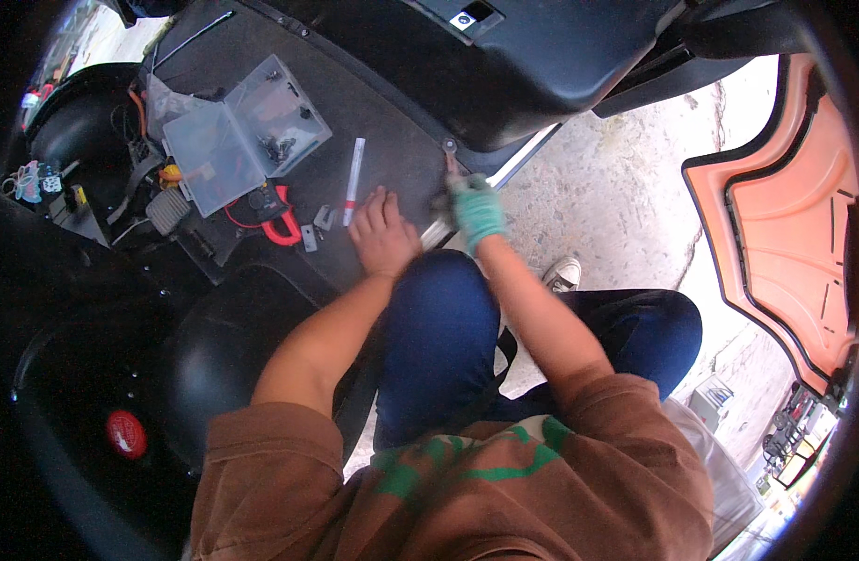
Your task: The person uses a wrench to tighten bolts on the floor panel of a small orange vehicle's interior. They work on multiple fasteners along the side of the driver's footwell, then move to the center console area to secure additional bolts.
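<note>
My right hand (478, 210), in a green knitted glove and slightly blurred, is closed around a wrench (452, 158). The wrench's ring end sits over a fastener at the corner of the black panel. My bare left hand (384, 233) rests palm down on the dark vehicle floor (394, 161), its fingers by the red end of a white marker-like tube (354, 182). Left of that hand lie small metal pieces (309, 238) and a red clamp meter (282, 217). Behind them stands an open clear plastic case (222, 158) with small dark parts inside.
A pedal (168, 210) and cables are on the left. A thin rod (194, 41) lies at the upper left. The black panel (527, 77) overhangs the floor's far edge. An orange vehicle door (787, 203) stands on the right, beyond the concrete ground (611, 182).
</note>
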Motion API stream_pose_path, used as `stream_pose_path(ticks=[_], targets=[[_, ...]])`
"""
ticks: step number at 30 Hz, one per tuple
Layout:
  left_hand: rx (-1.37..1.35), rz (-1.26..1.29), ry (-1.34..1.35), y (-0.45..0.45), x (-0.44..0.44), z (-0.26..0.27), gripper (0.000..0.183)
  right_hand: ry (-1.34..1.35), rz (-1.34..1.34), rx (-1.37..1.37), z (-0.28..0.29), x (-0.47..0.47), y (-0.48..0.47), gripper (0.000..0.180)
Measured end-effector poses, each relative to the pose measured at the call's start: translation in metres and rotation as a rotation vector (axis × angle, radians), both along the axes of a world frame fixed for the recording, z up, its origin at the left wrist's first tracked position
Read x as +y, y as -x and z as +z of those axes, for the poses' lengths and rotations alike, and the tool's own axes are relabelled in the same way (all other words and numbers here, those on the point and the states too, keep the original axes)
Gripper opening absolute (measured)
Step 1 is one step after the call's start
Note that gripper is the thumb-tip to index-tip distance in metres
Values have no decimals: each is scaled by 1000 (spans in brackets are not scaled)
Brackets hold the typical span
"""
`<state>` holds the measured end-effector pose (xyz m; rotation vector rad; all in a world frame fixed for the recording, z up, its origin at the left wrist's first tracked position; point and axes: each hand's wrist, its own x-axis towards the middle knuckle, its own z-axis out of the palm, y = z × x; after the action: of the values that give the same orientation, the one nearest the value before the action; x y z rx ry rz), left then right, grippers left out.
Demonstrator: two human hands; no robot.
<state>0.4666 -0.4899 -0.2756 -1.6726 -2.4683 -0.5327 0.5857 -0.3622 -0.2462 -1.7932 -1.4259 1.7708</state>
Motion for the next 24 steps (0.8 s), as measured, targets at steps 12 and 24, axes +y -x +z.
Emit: stream_pose_path(ticks=[12,24], targets=[[13,9,24,2,-3,1,50,426,-235,455,72,-18,28,34],[17,11,11,-1,0,-2,46,149,107,155,15,46,-42,36]])
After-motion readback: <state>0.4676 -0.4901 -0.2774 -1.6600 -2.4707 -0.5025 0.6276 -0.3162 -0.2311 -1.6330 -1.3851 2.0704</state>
